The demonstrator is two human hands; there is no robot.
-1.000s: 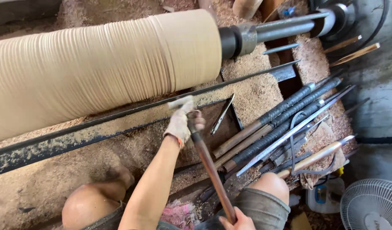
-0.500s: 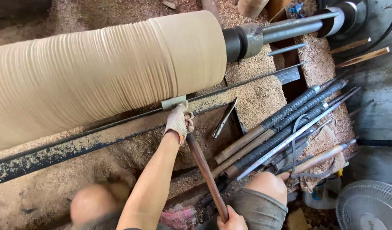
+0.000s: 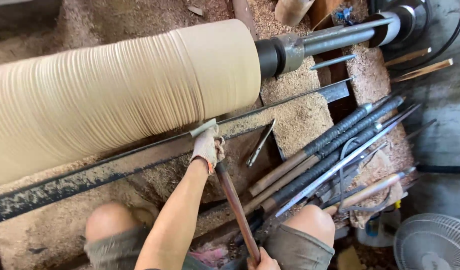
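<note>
Gloved left hand [image 3: 207,146] clenches long chisel [image 3: 235,205] near its blade on tool rest [image 3: 115,165], against the wooden cylinder [image 3: 120,95]. Right hand [image 3: 262,260], half cut off at frame bottom, grips handle end.

The wooden cylinder [image 3: 115,95] is pale and matt, finely ridged on the left and smooth towards its right end. A worn knitted cloth glove covers the left hand [image 3: 208,146]. The chisel [image 3: 235,210] has a reddish-brown wooden handle and dull metal blade. The dark metal rest bar [image 3: 140,157] is dusted with rough sawdust [image 3: 300,110].
</note>
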